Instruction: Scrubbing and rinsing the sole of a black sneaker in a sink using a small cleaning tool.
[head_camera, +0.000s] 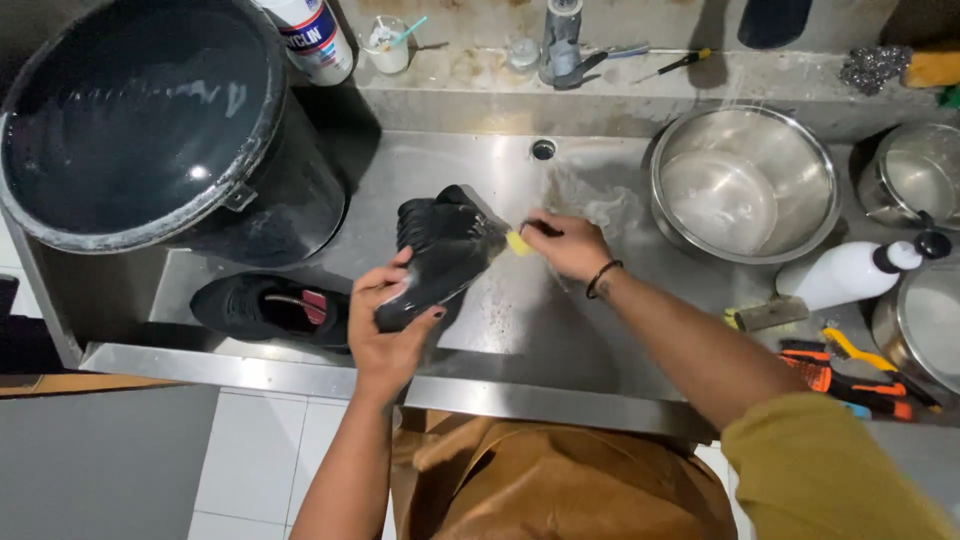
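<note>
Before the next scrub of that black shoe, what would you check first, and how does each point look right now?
1. Left hand grips the black shoe: ok.
2. Right hand holds the yellow sponge against the shoe: ok.
3. Shoe held over the sink: ok.
4. Second shoe out of the way: ok.
5. Steel bowl has water: cannot tell.

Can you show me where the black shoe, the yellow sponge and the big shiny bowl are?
black shoe (440, 255), head view, on its dark upper.
yellow sponge (518, 242), head view, on its visible corner.
big shiny bowl (745, 180), head view, on its inner wall.
</note>
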